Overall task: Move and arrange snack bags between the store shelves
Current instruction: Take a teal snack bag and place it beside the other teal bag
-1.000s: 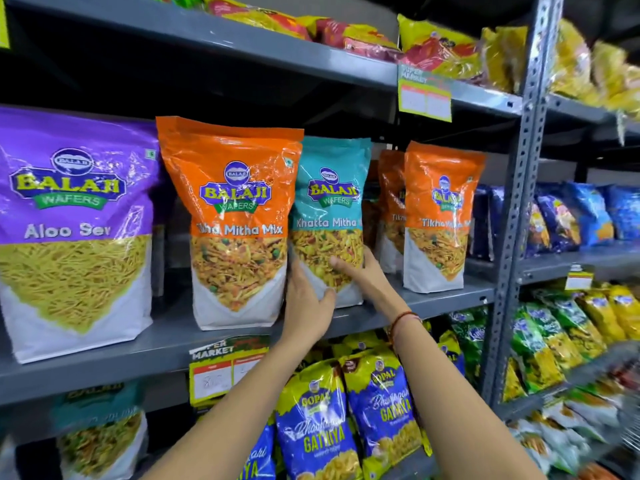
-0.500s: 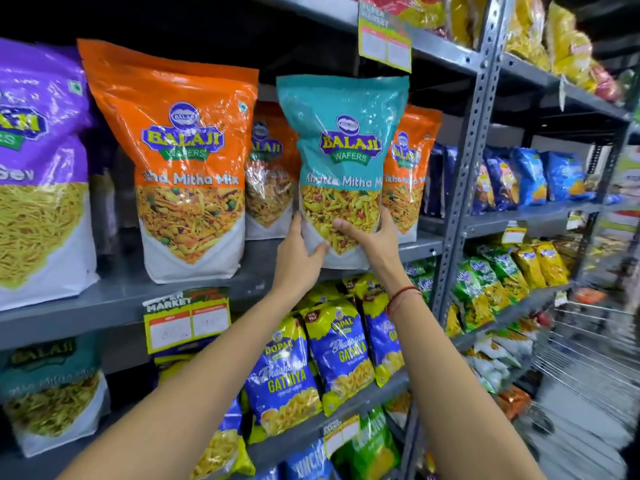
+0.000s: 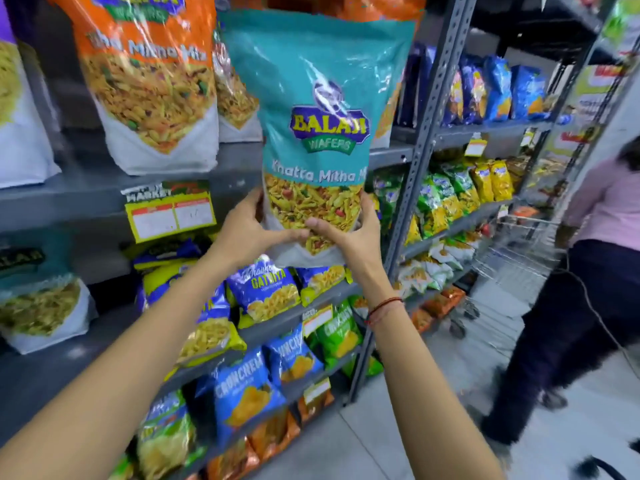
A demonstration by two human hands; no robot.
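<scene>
A teal Balaji Khatta Mitha Mix bag (image 3: 318,109) is held upright in the air in front of the grey shelf (image 3: 86,188). My left hand (image 3: 247,233) grips its lower left corner and my right hand (image 3: 346,239) grips its lower right, thumbs on the front. An orange Tikha Mitha Mix bag (image 3: 149,81) stands on the shelf to the left, with another orange bag (image 3: 235,95) behind it. Part of a purple and white bag (image 3: 17,116) shows at the far left edge.
Below hang blue and yellow Gathiya bags (image 3: 266,289) and blue CruncheM bags (image 3: 246,389). A slotted metal upright (image 3: 426,161) divides the shelving. To the right a person in a pink top (image 3: 602,216) stands by a wire shopping cart (image 3: 509,251) in the aisle.
The teal bag has come off the shelf toward me and slightly right, held in both hands. My view has swung down and right, showing the aisle, cart and person.
</scene>
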